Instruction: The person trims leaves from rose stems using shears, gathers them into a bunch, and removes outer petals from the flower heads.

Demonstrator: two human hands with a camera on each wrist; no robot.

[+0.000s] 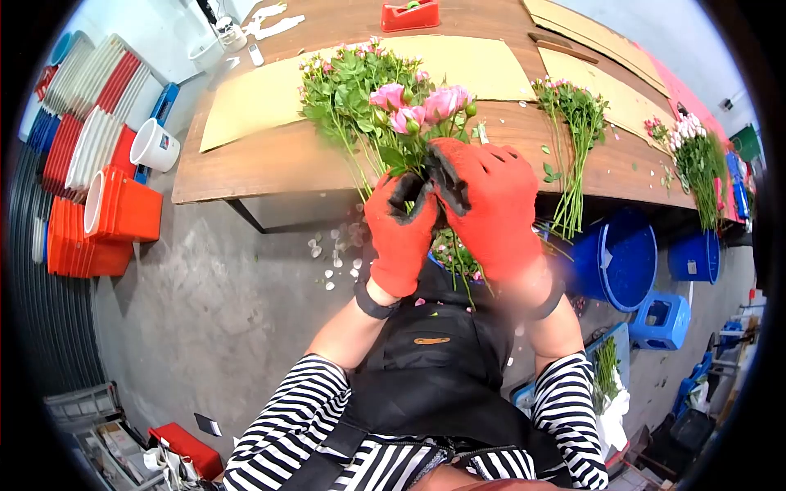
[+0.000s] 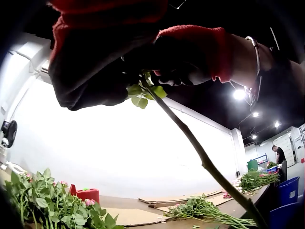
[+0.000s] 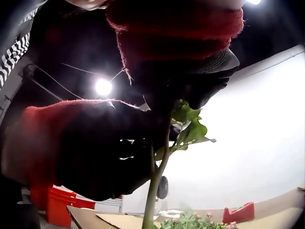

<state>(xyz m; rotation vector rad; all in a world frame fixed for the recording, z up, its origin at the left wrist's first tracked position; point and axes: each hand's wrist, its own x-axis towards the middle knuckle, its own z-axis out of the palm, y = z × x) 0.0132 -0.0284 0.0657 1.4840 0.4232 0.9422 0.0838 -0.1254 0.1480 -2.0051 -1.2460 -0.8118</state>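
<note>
Both hands wear red gloves with black palms and are held close together in front of the apron. My left hand [image 1: 403, 225] pinches a leafy rose stem [image 2: 202, 155] just under its leaves. Right beside it, my right hand [image 1: 489, 204] grips the same rose, its fingers curled at the upper stem. Several pink rose blooms [image 1: 446, 102] and green buds stand above the gloves in the head view. In the right wrist view the stem forks below the green leaves [image 3: 193, 131]. The dark palms hide the exact grip on the stem.
A pile of pink roses [image 1: 352, 90] lies on cardboard [image 1: 483, 69] on the wooden table [image 1: 237, 176]. More bunches [image 1: 577, 123] lie to the right. Blue buckets [image 1: 618, 262] stand by the table's right side, orange bins [image 1: 123, 204] at left. A person [image 2: 281, 157] stands far off.
</note>
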